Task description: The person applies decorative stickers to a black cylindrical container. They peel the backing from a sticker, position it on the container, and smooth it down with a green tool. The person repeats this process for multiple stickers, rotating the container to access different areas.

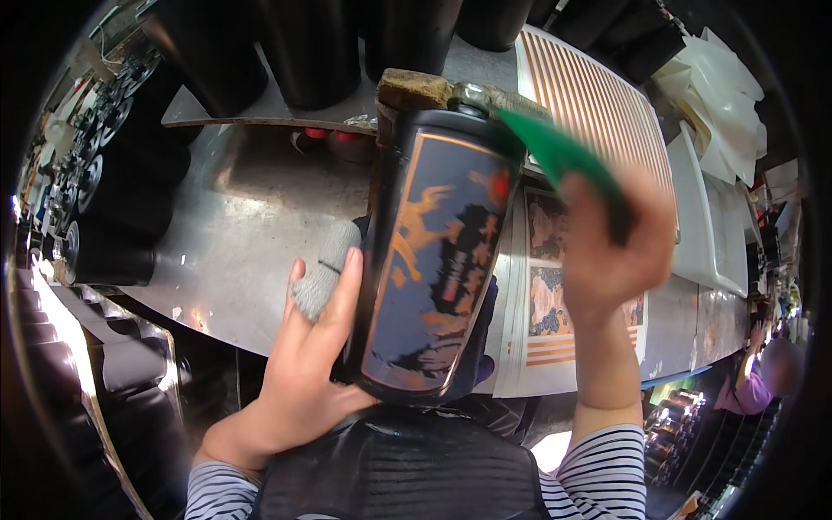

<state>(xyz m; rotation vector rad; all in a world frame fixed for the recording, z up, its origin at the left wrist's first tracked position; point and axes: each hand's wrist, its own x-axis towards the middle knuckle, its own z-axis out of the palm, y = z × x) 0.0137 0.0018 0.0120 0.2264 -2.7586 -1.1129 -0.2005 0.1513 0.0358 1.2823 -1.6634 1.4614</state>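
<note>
A black cylindrical canister (433, 277) lies tilted in front of me, its narrow end away from me. A dark label panel with copper edging, orange patterns and a red spot covers its upper face. My left hand (316, 338) is at its left side, fingers stretched and spread. A grey cloth sleeve (319, 282) covers part of those fingers, and the thumb reaches toward the canister's near end. My right hand (620, 238), blurred by motion, grips a green flat scraper (555, 152) above the canister's right side. The scraper's tip is near the canister's far right shoulder.
A worn wooden block (414, 88) stands at the canister's far end. Printed sheets (548, 299) and a copper-striped sheet (598, 104) lie to the right, with a white tray (711, 217) beyond. Black cylinders (303, 52) line the back and left. Another person (743, 392) is at far right.
</note>
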